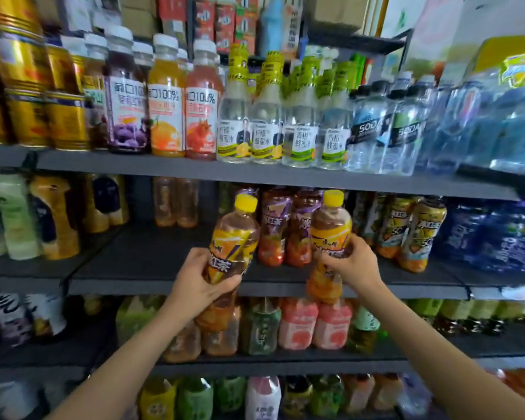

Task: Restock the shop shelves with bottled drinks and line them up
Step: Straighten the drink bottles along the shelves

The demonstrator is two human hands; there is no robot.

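Just bottles [229, 241] beside shelf edge [164, 287]

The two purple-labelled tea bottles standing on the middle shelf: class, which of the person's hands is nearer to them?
Right. The right hand holds its yellow-capped bottle just beside the purple-labelled tea bottles; the left hand holds its bottle lower and further left.

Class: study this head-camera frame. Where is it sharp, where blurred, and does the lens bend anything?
Head view: sharpest on the juice bottles of the upper shelf; the two held bottles, left and right, are slightly soft; the edges smear, notably the gold cans and blue bottles; the wide lens bows the shelf edge.
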